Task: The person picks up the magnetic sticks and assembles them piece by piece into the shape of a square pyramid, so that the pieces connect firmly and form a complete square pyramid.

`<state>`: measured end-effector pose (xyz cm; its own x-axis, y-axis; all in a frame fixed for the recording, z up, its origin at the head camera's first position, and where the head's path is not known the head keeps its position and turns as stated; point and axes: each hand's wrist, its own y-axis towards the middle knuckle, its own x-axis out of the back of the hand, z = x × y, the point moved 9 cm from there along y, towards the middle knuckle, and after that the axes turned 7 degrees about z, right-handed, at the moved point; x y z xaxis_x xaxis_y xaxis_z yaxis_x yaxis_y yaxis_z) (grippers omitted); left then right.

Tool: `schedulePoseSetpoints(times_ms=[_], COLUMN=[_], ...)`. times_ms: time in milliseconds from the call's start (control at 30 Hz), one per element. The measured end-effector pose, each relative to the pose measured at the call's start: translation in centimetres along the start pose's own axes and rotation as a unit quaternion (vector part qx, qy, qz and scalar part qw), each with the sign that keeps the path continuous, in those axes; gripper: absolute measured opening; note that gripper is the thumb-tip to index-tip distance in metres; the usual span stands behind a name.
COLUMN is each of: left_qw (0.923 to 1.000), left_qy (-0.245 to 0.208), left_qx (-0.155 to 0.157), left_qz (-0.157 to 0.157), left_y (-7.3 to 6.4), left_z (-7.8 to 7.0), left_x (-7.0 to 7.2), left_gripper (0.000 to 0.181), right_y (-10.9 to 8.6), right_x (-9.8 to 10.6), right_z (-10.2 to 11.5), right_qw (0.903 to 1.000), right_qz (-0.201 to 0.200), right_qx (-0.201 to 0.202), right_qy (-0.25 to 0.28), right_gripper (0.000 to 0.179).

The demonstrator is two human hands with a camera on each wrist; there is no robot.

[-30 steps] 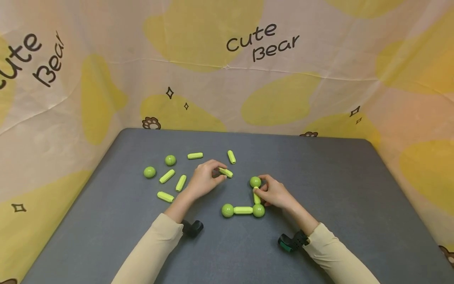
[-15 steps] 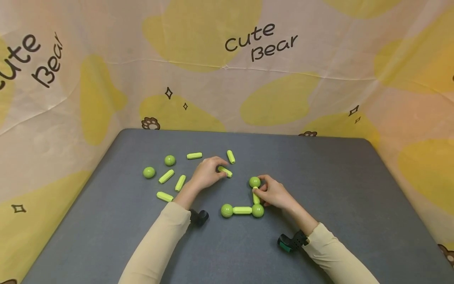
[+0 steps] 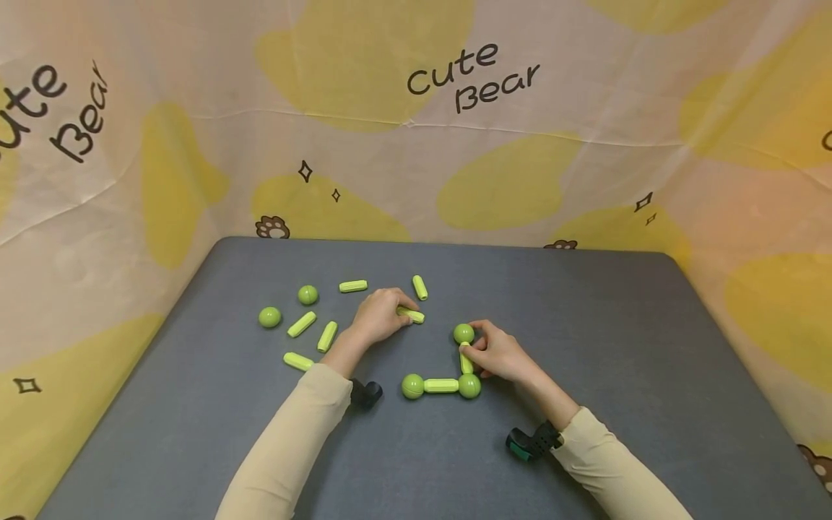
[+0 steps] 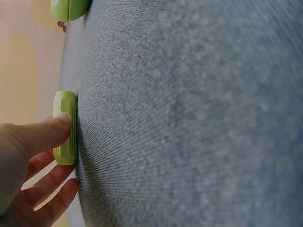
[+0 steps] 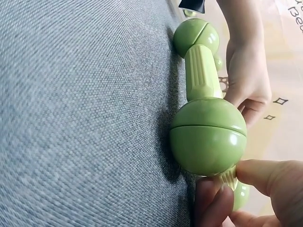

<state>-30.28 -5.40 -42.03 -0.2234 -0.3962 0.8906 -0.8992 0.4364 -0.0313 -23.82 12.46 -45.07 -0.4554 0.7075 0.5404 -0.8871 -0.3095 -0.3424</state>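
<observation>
A person's two arms reach forward from the bottom edge, angled toward each other, in pale cream sleeves that leave both wrists bare. The left hand (image 3: 380, 315) extends slightly farther forward, back of the hand upward; its thumb (image 4: 47, 135) presses opposite the fingers in a pinch, with the lower fingers spread apart. The right hand (image 3: 499, 352) points inward too, its thumb and bent fingers holding a pinch grip.

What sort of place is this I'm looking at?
Likely a makeshift recording booth: a gray tabletop, "Cute Bear" patterned cloth around three sides, and black devices worn at both wrists.
</observation>
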Motion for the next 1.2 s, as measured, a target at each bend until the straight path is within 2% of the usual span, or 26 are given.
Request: schedulePoseSetpoints(times_ms=[300, 433, 667, 1000, 1200], left_qw=[0.9996, 0.9993, 0.9994, 0.9954, 0.9936], left_qy=[-0.027, -0.038, -0.02, 0.008, 0.004], left_qx=[0.011, 0.006, -0.008, -0.006, -0.004], left_qz=[-0.002, 0.006, 0.028, 0.095, 0.112], left_y=[-0.1, -0.4, -0.6, -0.3, -0.2], left_z=[-0.1, -0.9, -2.7, -4.1, -4.8], left_x=[0.2, 0.4, 0.7, -1.1, -1.8], left_gripper=[0.017, 0.016, 0.015, 0.011, 0.01], right_y=[0.1, 0.0, 0.1, 0.2, 0.1], right_x=[-0.1, -0.2, -0.2, -0.3, -0.2], right_z=[0.1, 0.1, -0.1, -0.2, -0.3], right_qw=[0.9999, 0.9999, 0.9998, 0.9996, 0.9996], right_qz=[-0.001, -0.002, -0.002, -0.004, -0.001], right_qx=[0.004, 0.004, -0.006, -0.006, -0.005], right_qy=[0.011, 0.016, 0.02, 0.025, 0.029], right_gripper=[0.055, 0.054, 0.055, 0.056, 0.055])
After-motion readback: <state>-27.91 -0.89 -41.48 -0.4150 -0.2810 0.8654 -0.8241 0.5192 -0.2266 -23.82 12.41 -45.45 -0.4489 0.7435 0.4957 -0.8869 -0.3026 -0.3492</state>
